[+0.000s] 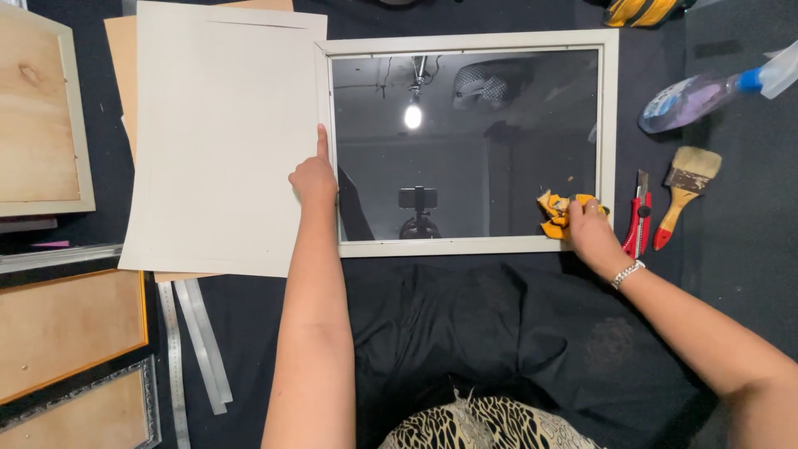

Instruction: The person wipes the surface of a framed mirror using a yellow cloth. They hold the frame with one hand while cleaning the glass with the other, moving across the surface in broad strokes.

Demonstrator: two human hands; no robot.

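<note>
A white-framed pane of glass lies flat on a black cloth and reflects a ceiling lamp and a phone on a stand. My right hand is shut on a crumpled yellow cloth pressed against the glass at its lower right corner. My left hand rests on the frame's left edge with the index finger pointing away, touching the right edge of a large pale grey board that lies to the left of the frame.
A red utility knife, a paintbrush with a red handle and a spray bottle lie to the right. Wooden-backed frames and metal rulers sit at the left.
</note>
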